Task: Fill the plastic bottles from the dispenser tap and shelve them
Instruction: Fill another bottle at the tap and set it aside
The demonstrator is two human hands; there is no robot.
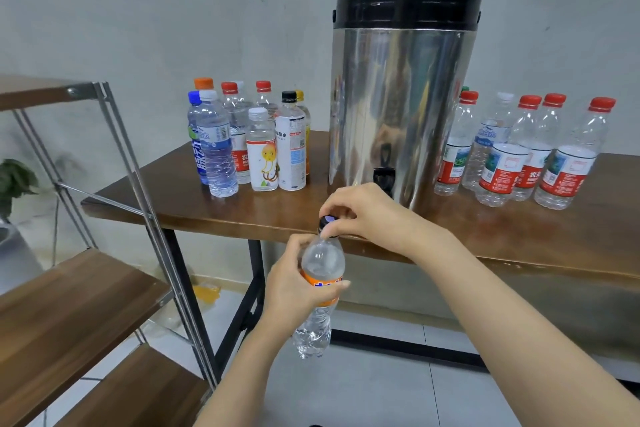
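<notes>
In front of the table edge I hold a clear plastic bottle (320, 288) with an orange label. My left hand (294, 284) grips it around the label. My right hand (360, 210) pinches its black cap (328, 221) from above. The steel dispenser (401, 97) with a black lid stands on the wooden table (207, 204), its black tap (383, 177) just behind my right hand. Several capped bottles (249, 142) stand to the left of the dispenser. Several red-capped bottles (526, 156) stand to its right.
A metal-framed shelf unit (76, 308) with wooden boards stands at the left, close to the table's corner. A green plant (15, 180) sits behind it. Tiled floor (381, 385) lies below the table, with an orange scrap (206, 293) near the wall.
</notes>
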